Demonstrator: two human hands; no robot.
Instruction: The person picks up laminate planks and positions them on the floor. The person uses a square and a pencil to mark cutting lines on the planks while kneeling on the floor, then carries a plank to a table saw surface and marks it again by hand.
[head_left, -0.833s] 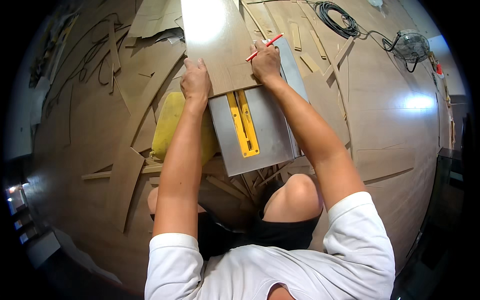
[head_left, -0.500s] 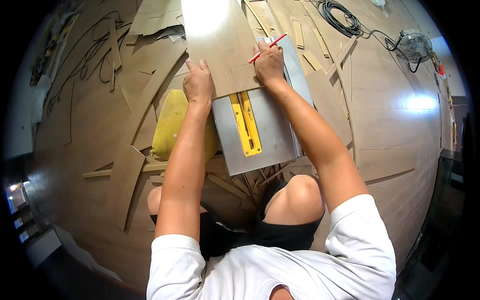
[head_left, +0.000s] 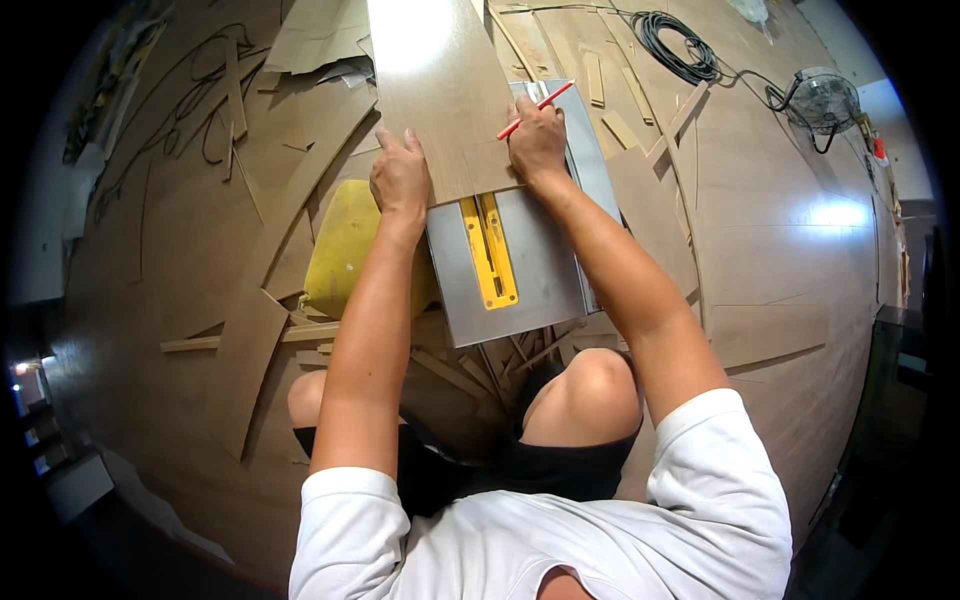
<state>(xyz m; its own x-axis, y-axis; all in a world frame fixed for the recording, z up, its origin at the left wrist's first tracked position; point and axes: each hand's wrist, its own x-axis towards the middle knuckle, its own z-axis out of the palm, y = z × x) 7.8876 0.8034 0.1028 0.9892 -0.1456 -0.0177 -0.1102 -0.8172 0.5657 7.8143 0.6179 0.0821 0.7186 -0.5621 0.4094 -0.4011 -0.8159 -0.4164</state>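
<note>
1. Plank [head_left: 450,130], wood-grained: laid flat on a metal saw table [head_left: 545,265], its near end over the far part of a yellow slotted insert [head_left: 489,265]; far end out of view.
2. Left hand [head_left: 401,173]: clamped on the plank's left edge, near the corner.
3. Right hand [head_left: 537,138]: at the right edge, fingers closed around a red pencil [head_left: 551,98]; how firmly it also grips the plank, cannot tell.
4. Risk, judged: uneven push from the two hands could skew the plank; the pencil may weaken the right-hand hold.
5. Risk, judged: any blade in the slot would lie between the hands; none can be made out.
6. Edges: bare metal between plank and table's near edge; left hand beside the table's left rim, near a yellow object [head_left: 338,250].
7. Room: knees [head_left: 598,395] close to the near edge; wood offcuts [head_left: 455,375] between could hamper footing. Coiled cable [head_left: 652,52] and fan [head_left: 825,100] well apart, upper right.
</note>
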